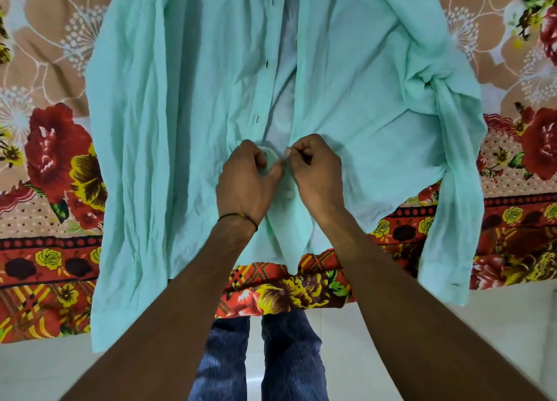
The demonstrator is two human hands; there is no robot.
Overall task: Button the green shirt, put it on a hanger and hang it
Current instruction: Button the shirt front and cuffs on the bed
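Green shirt [187, 123] front pinched by left hand [245, 183], right hand [316, 174].

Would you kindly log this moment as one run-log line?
stage: buttoning | left hand: pinches front edge | right hand: pinches facing edge | green shirt: on floral bedsheet, upper front open | hanger: not seen

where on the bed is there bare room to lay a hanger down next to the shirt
The floral bedsheet lies bare left of the mint-green cotton shirt, and again at upper right beyond its bunched sleeve. The middle is crowded: the left hand and right hand pinch the front edges there.
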